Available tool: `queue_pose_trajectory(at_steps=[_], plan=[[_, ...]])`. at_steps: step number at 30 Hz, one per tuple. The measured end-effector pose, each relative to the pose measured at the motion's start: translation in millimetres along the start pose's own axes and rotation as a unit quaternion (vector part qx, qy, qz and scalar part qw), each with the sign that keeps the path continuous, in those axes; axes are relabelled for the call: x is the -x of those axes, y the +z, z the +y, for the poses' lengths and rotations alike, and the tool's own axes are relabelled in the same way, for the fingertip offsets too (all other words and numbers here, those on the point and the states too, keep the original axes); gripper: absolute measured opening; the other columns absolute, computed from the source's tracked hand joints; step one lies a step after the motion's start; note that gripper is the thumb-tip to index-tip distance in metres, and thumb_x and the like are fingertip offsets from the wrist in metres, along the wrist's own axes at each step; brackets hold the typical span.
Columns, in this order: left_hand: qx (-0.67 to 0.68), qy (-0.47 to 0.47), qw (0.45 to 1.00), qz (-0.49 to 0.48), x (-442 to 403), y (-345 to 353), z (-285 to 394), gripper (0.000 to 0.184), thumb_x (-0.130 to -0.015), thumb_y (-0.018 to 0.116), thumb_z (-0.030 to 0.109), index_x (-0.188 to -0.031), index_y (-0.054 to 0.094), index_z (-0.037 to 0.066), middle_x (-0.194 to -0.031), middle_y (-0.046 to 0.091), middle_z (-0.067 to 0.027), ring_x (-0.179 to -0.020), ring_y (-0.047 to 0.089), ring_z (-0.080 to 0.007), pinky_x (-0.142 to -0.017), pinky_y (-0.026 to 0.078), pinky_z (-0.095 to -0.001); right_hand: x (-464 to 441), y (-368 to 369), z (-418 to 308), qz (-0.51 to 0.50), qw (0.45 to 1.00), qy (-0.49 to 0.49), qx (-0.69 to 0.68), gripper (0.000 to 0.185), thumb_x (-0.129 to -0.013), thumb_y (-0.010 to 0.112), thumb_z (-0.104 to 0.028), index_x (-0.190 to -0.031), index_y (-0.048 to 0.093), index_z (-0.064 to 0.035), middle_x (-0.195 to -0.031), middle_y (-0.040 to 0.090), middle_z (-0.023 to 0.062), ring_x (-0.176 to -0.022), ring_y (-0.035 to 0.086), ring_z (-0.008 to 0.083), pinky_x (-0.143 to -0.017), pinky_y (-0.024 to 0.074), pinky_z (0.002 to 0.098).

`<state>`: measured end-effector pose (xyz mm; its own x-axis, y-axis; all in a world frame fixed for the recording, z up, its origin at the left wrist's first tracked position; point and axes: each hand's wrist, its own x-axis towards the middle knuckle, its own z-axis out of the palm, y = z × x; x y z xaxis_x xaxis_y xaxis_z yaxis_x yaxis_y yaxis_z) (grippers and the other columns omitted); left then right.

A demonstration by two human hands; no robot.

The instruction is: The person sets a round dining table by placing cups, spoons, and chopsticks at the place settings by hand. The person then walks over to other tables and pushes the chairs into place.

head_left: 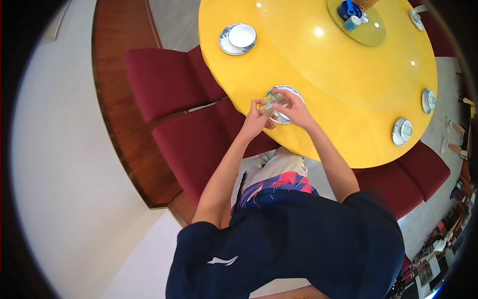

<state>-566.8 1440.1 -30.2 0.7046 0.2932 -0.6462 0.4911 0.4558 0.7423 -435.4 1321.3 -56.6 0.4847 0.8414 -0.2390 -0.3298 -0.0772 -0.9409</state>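
A small clear drinking glass (270,101) is held between my two hands, over a blue-and-white plate (298,94) near the table's edge. My left hand (257,119) has its fingers closed around the lower left side of the glass. On the other side, my right hand (295,108) curls its fingers over the glass from the right and above. Both hands cover much of the plate, and I cannot tell whether the glass touches it.
The round table has a yellow cloth (328,144) and a glass turntable (358,84) bearing a blue container (343,11). A bowl (242,36) sits on a plate at the left. Glasses (406,131) stand with plates at the right. Dark red chairs (189,144) surround the table.
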Motion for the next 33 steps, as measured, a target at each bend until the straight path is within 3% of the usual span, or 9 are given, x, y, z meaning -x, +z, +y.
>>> queue_pose_trajectory(at_steps=[2,6,14,20,25,27,29,31,33], plan=[[0.013,0.028,0.998,0.049,4,-13,-2,0.04,-0.098,0.053,0.017,-0.13,0.031,0.005,-0.091,0.066,-0.0114,-0.068,0.063,-0.0152,-0.062,0.053,-0.0283,-48,-9,-15,0.044,0.976,-0.07,0.2,0.051,-0.085,0.071,-0.027,-0.125,0.053,-0.0027,-0.097,0.065,0.0096,-0.085,0.061,0.0194,-0.079,0.0498,0.0316],[0.071,0.07,0.978,0.181,35,-55,-45,0.047,-0.099,0.053,0.02,-0.137,0.028,0.007,-0.097,0.066,-0.0116,-0.074,0.064,-0.0147,-0.067,0.053,-0.027,-180,-8,-36,0.106,0.892,-0.239,0.368,0.048,-0.077,0.072,-0.023,-0.119,0.054,-0.0074,-0.106,0.063,0.0172,-0.096,0.063,0.0328,-0.08,0.0516,0.0392],[0.227,-0.002,0.883,0.411,189,-89,-187,0.039,-0.098,0.052,0.013,-0.133,0.036,0.009,-0.095,0.067,-0.0135,-0.073,0.062,-0.014,-0.064,0.051,-0.0272,-297,15,-4,0.014,0.817,-0.134,0.56,0.046,-0.077,0.065,-0.008,-0.119,0.048,-0.008,-0.107,0.06,0.0203,-0.101,0.06,0.0373,-0.082,0.0522,0.0447],[0.229,-0.015,0.868,0.44,264,-78,-216,0.036,-0.098,0.05,0.013,-0.131,0.039,0.008,-0.095,0.067,-0.0148,-0.07,0.063,-0.0168,-0.061,0.05,-0.0273,-296,24,-1,0.068,0.821,-0.078,0.561,0.063,-0.078,0.066,-0.007,-0.135,0.04,-0.0099,-0.12,0.054,0.0238,-0.104,0.058,0.0403,-0.086,0.0516,0.0461],[0.239,0.015,0.902,0.358,251,-95,-223,0.034,-0.097,0.05,0.012,-0.13,0.042,0.008,-0.097,0.067,-0.013,-0.074,0.062,-0.0148,-0.066,0.051,-0.0268,-211,31,-47,0.161,0.798,-0.153,0.56,0.07,-0.08,0.067,-0.009,-0.142,0.034,-0.0112,-0.128,0.048,0.0227,-0.111,0.054,0.0401,-0.091,0.0494,0.0447],[0.153,0.055,0.959,0.232,243,-117,-235,0.03,-0.097,0.05,0.013,-0.127,0.046,0.008,-0.096,0.067,-0.0108,-0.075,0.062,-0.0131,-0.068,0.05,-0.0261,-91,36,-50,0.191,0.783,-0.238,0.543,0.069,-0.081,0.065,-0.01,-0.142,0.032,-0.0106,-0.122,0.05,0.0213,-0.111,0.053,0.0391,-0.091,0.0486,0.0452],[0.134,0.044,0.976,0.168,237,-135,-249,0.029,-0.098,0.05,0.013,-0.126,0.048,0.009,-0.096,0.068,-0.01,-0.075,0.062,-0.0127,-0.068,0.05,-0.0258,25,48,-40,0.229,0.779,-0.24,0.531,0.06,-0.084,0.061,-0.012,-0.139,0.036,-0.0086,-0.121,0.05,0.0204,-0.112,0.051,0.0387,-0.092,0.0468,0.0447],[0.117,0.011,0.987,0.108,235,-136,-260,0.027,-0.098,0.05,0.014,-0.124,0.049,0.009,-0.094,0.068,-0.009,-0.075,0.062,-0.0121,-0.068,0.049,-0.0253,149,67,-21,0.264,0.835,-0.173,0.451,0.051,-0.086,0.06,-0.012,-0.134,0.043,-0.0034,-0.123,0.051,0.0213,-0.113,0.051,0.0384,-0.094,0.046,0.0426],[0.076,-0.023,0.996,0.051,235,-143,-284,0.027,-0.098,0.05,0.014,-0.124,0.049,0.008,-0.094,0.068,-0.0088,-0.075,0.062,-0.0121,-0.067,0.049,-0.0257,274,77,35,0.353,0.801,-0.1,0.473,0.049,-0.087,0.06,-0.011,-0.131,0.044,-0.0006,-0.122,0.053,0.0225,-0.115,0.051,0.039,-0.097,0.0435,0.0439]])
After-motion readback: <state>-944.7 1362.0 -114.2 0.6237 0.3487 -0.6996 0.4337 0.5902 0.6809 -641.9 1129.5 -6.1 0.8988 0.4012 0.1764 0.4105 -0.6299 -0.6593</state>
